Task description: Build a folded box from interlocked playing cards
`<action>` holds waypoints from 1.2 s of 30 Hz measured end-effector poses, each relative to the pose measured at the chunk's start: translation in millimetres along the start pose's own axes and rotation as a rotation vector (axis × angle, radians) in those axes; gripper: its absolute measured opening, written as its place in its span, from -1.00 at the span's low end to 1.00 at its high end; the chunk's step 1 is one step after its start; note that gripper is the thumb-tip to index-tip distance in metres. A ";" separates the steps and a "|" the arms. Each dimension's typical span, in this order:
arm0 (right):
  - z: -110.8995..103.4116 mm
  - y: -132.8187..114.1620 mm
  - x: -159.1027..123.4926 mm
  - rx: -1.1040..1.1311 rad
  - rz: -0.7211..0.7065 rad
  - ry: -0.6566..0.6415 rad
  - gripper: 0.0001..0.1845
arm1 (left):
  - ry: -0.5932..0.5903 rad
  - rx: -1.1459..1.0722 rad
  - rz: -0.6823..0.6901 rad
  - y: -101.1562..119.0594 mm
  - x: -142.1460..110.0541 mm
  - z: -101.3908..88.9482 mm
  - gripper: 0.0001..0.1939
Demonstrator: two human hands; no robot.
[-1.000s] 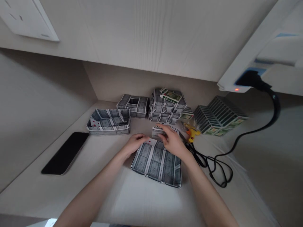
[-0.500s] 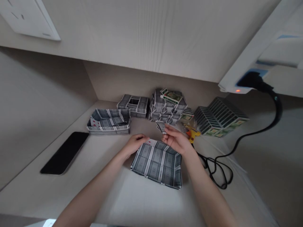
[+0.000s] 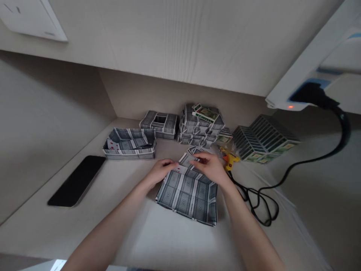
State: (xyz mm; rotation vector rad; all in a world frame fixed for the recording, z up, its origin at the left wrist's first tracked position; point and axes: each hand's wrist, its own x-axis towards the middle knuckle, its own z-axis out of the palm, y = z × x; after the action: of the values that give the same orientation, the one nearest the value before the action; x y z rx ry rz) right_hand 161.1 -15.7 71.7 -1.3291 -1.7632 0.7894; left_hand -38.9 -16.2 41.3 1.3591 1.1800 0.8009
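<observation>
In front of me lies an open box made of playing cards, grey patterned backs showing on its inside. My left hand pinches its far left corner, beside a card face with red diamonds. At the far wall, my right hand has its thumb and fingers on a grey-backed playing card. Another card piece shows just behind it, partly covered by the fingers. Whether these pieces are joined to the box wall, I cannot tell.
Behind are a second open card box, a card box with a slot and stacked card boxes with a card packet on top. A phone lies left. Right are a yellow glue gun, its black cord and card decks.
My right hand has lowered the card piece against the far wall of the box, and it now shows broader and flatter. My left hand keeps its place at the corner.
</observation>
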 end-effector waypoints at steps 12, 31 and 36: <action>4.7 -16.1 -7.4 -0.368 -0.127 -0.071 -0.87 | 0.043 0.014 0.053 -4.2 2.8 1.5 -0.61; 19.3 -15.1 -4.7 0.232 0.123 0.003 -0.83 | 0.111 -0.035 0.040 -8.9 7.4 1.7 -0.59; 18.0 -9.6 -3.2 0.206 0.107 0.011 -0.83 | 0.185 0.007 0.130 -7.9 7.4 5.7 -0.62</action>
State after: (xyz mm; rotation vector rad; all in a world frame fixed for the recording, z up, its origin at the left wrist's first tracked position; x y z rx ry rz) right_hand 141.4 -21.7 69.9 -1.2943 -1.5662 0.9925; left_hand -33.0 -11.7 31.5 1.4016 1.2464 1.0344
